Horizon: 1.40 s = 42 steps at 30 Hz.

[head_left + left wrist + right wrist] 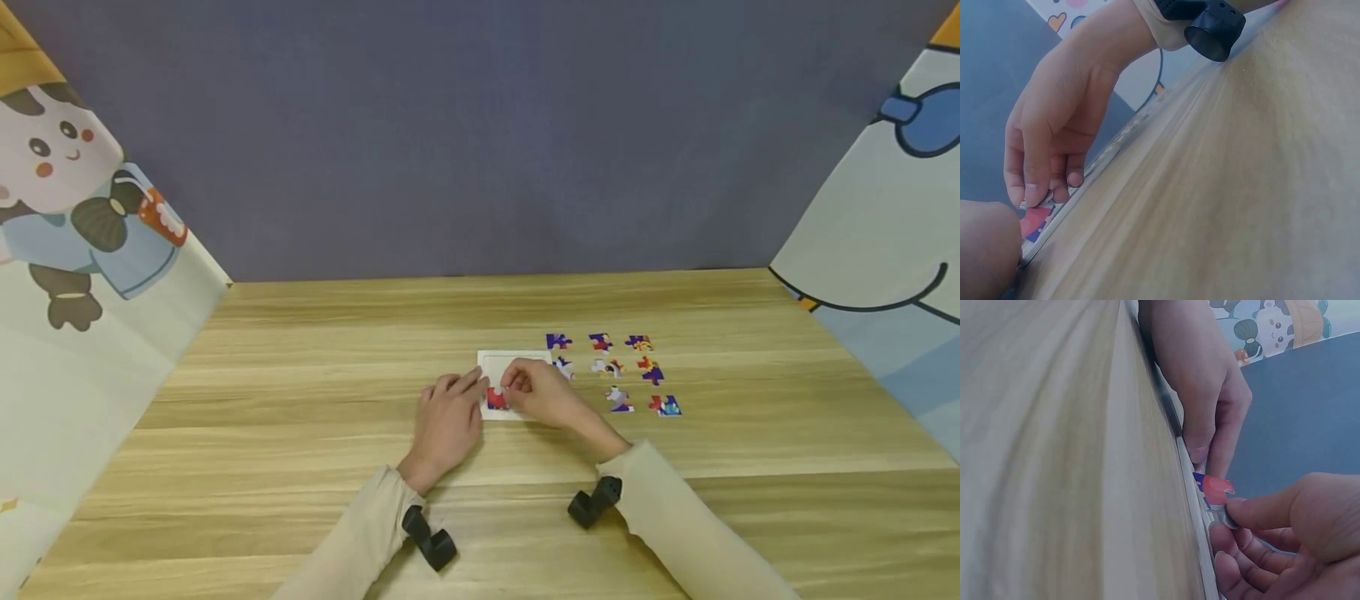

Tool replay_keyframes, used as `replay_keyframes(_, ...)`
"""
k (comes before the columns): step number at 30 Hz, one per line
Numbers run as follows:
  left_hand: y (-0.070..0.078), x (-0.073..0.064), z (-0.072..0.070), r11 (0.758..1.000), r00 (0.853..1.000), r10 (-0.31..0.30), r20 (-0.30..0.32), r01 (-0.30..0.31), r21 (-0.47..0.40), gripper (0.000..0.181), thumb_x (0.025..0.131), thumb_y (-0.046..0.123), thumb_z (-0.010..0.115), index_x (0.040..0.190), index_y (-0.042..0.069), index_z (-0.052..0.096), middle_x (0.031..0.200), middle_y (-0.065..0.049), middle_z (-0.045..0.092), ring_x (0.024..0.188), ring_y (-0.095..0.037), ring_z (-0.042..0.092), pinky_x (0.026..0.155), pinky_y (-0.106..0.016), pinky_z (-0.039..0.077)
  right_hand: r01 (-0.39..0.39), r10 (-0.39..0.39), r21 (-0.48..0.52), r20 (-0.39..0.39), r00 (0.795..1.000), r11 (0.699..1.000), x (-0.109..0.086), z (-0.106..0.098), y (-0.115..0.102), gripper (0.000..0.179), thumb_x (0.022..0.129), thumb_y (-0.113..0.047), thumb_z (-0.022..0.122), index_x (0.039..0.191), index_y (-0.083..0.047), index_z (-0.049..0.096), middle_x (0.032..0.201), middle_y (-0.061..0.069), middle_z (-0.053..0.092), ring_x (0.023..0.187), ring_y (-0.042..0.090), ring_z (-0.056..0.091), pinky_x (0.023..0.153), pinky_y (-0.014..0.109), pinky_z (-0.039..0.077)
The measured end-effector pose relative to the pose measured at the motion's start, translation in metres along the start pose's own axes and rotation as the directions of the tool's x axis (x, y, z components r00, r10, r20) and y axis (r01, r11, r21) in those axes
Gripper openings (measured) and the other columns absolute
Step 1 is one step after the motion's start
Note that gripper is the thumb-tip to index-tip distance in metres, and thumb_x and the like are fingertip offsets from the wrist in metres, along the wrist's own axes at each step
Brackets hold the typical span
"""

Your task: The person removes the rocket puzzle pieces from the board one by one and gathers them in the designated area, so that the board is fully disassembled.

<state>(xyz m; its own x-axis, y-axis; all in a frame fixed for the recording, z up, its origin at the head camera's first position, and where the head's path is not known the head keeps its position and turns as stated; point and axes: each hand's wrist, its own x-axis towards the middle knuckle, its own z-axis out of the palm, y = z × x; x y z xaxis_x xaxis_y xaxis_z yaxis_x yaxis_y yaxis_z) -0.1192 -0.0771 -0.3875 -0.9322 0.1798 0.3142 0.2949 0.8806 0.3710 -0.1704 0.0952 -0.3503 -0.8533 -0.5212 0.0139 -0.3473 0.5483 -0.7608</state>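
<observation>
A white puzzle frame (517,353) lies flat on the wooden table, partly covered by both hands. My left hand (447,418) rests at the frame's left edge, fingers stretched toward it. My right hand (546,393) reaches over the frame from the right, its thumb and fingers pinching the red-and-purple jigsaw piece (497,399) by its right side. This piece sits at the frame's lower left corner; in the right wrist view the jigsaw piece (1215,490) stands slightly tilted, with the left fingertips close beside it.
Several loose jigsaw pieces lie right of the frame, among them a purple piece (558,342), a yellow-and-purple piece (651,371) and a red-and-blue piece (665,406). Behind the table (337,333) rises a dark wall (480,150). Cartoon-printed panels stand at both sides.
</observation>
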Motion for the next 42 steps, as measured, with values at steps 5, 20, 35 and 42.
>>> replay_keyframes(5, 0.0, 0.0, 0.0, 1.0, 1.0, -0.011, -0.022, 0.011, -0.013, 0.035, 0.09, 0.011, 0.05, 0.121, 0.01, 0.066, 0.134, -0.006, 0.058, 0.116, -0.028, 0.054, 0.091, -0.045, 0.042, -0.021, 0.022, 0.02, -0.022, 1.0, 1.0, -0.002, -0.004, 0.001, 0.006, 0.083, 0.0, 0.063, 0.089, -0.002, 0.062, 0.079, 0.008, 0.061, 0.07, 0.012, 0.054, 0.063, 0.022, 0.046)
replay_keyframes(20, -0.001, 0.0, 0.001, 0.998, 0.998, -0.05, -0.036, 0.048, -0.048, 0.034, 0.089, 0.013, 0.053, 0.119, 0.007, 0.066, 0.131, -0.013, 0.059, 0.118, -0.031, 0.054, 0.094, -0.05, 0.042, -0.118, 0.117, -0.009, -0.047, 0.992, 0.993, -0.019, -0.029, 0.014, 0.007, 0.086, -0.004, 0.064, 0.093, -0.003, 0.065, 0.084, 0.008, 0.063, 0.075, 0.016, 0.056, 0.066, 0.025, 0.047)
replay_keyframes(35, 0.001, 0.0, -0.001, 0.997, 0.998, -0.049, -0.036, 0.047, -0.055, 0.034, 0.089, 0.012, 0.052, 0.119, 0.006, 0.067, 0.13, -0.015, 0.06, 0.118, -0.032, 0.054, 0.094, -0.052, 0.042, -0.127, 0.125, -0.039, -0.061, 0.99, 0.991, -0.037, -0.048, 0.034, 0.008, 0.087, -0.005, 0.064, 0.093, -0.002, 0.067, 0.085, 0.009, 0.066, 0.075, 0.015, 0.06, 0.068, 0.028, 0.051)
replay_keyframes(42, 0.001, 0.0, -0.001, 0.997, 0.998, -0.05, -0.036, 0.048, -0.053, 0.034, 0.088, 0.012, 0.052, 0.119, 0.006, 0.067, 0.129, -0.015, 0.06, 0.119, -0.031, 0.054, 0.094, -0.051, 0.042, -0.132, 0.13, -0.03, -0.052, 0.99, 0.991, -0.042, -0.054, 0.038, 0.007, 0.086, -0.006, 0.065, 0.091, -0.001, 0.067, 0.085, 0.009, 0.065, 0.073, 0.014, 0.059, 0.064, 0.024, 0.051)
